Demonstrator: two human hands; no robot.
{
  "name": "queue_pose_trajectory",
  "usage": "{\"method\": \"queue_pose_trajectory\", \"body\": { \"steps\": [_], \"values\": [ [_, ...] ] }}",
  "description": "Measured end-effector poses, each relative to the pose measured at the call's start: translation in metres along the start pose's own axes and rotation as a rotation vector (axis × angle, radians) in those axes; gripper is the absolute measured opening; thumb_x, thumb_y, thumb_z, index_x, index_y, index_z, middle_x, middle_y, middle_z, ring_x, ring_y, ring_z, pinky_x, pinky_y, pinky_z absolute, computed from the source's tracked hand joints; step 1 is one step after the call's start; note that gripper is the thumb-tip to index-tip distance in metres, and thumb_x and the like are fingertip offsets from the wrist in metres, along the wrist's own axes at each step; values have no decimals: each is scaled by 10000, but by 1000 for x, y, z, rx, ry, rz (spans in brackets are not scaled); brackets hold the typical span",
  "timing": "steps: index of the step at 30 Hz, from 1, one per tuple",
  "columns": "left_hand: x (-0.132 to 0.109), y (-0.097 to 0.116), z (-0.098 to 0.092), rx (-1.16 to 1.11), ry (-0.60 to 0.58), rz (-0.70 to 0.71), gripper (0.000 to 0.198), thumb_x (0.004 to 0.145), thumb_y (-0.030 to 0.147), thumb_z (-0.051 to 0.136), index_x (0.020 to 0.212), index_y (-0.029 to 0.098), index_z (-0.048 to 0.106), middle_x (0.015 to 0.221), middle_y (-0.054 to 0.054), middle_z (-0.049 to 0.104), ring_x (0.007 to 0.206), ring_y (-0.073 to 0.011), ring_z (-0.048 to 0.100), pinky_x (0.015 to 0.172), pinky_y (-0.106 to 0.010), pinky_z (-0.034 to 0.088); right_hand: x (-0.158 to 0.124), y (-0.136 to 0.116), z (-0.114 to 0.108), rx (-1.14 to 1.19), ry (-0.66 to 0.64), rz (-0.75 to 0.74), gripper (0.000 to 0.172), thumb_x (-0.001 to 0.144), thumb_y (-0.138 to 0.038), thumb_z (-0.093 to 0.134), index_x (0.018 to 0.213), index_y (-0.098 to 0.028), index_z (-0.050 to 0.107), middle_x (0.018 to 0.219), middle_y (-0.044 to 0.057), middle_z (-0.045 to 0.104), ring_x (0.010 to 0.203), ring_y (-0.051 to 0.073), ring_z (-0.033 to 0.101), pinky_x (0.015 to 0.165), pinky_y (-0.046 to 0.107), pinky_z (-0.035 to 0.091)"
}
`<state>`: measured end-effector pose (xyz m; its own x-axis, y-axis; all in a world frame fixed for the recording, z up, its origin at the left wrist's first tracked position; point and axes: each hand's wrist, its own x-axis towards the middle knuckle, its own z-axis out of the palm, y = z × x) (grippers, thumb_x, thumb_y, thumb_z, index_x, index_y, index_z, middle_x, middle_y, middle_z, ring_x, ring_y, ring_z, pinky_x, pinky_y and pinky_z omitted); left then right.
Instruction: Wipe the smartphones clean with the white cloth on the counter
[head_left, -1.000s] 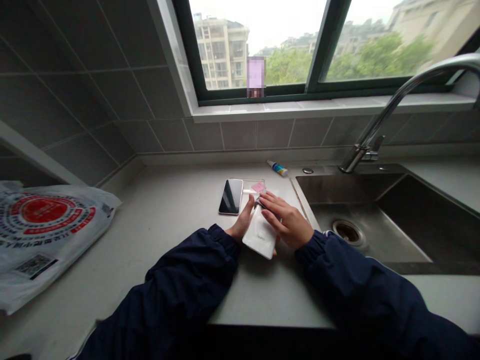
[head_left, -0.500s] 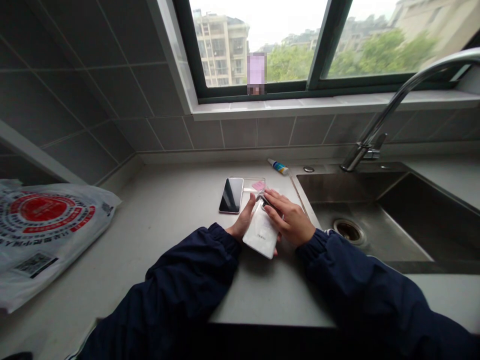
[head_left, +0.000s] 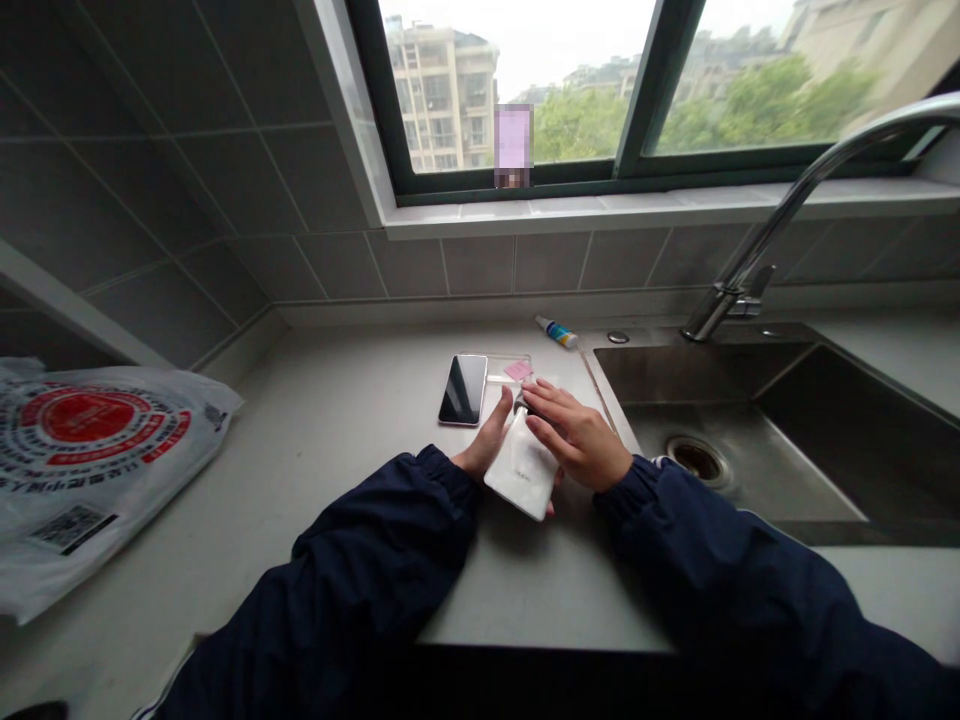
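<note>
My left hand (head_left: 487, 440) is closed around a white phone (head_left: 520, 472), thumb along its left edge and fingertips showing past its right edge. The phone's back faces up, with small lettering near its lower end. Over the upper end lies my right hand (head_left: 574, 430), its fingers close together and pressed down. A small grey piece (head_left: 520, 402) shows beneath those fingers; its kind cannot be made out. The phone's top is mostly hidden. Just left of my hands, a second phone (head_left: 463, 390) rests on the counter with its dark screen up.
Behind my hands lie a clear flat case (head_left: 495, 368) and a pink slip (head_left: 518, 370). Farther back is a small blue-and-white tube (head_left: 556, 332). On the right are a steel sink (head_left: 806, 440) and its faucet (head_left: 780, 215). A printed plastic bag (head_left: 112, 460) lies left.
My right fingers have shifted slightly over the phone's upper end, covering more of it. The phone has tilted a little; the other things have stayed in place.
</note>
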<state>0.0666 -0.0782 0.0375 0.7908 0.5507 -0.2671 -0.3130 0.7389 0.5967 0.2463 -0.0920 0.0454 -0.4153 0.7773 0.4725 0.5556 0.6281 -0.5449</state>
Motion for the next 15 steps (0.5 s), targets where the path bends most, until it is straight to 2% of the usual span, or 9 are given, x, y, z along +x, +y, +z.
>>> {"method": "queue_pose_trajectory", "body": {
  "steps": [6, 10, 12, 15],
  "values": [
    [3, -1, -10, 15, -64, 6, 962, 932, 806, 195, 1417, 70, 578, 936, -203, 760, 722, -299, 742, 706, -382, 560, 0, -8, -2, 71, -21, -72, 412, 1026, -393, 519, 1358, -219, 690, 1430, 122, 653, 1430, 320, 520, 1202, 569, 417],
    [3, -1, -3, 12, 6, 54, 931, 961, 765, 115, 1448, 97, 545, 969, -181, 756, 727, -278, 742, 727, -397, 572, 0, -14, -2, 95, -32, -113, 382, 1022, -362, 526, 1320, -216, 717, 1371, 117, 695, 1391, 321, 563, 1183, 570, 441],
    [5, -2, -1, -14, 31, 136, 912, 982, 730, 87, 1467, 89, 519, 1008, -180, 750, 762, -260, 744, 754, -378, 567, -1, -17, -3, 117, -41, -132, 368, 1022, -343, 524, 1302, -219, 729, 1347, 107, 711, 1374, 312, 581, 1171, 554, 459],
    [9, -5, -5, -26, 40, 182, 930, 977, 746, 118, 1468, 63, 515, 1017, -200, 741, 778, -265, 741, 763, -381, 558, -1, -21, -5, 148, -53, -131, 344, 1024, -333, 522, 1273, -253, 745, 1320, 76, 727, 1352, 298, 603, 1170, 544, 460]
  ]
}}
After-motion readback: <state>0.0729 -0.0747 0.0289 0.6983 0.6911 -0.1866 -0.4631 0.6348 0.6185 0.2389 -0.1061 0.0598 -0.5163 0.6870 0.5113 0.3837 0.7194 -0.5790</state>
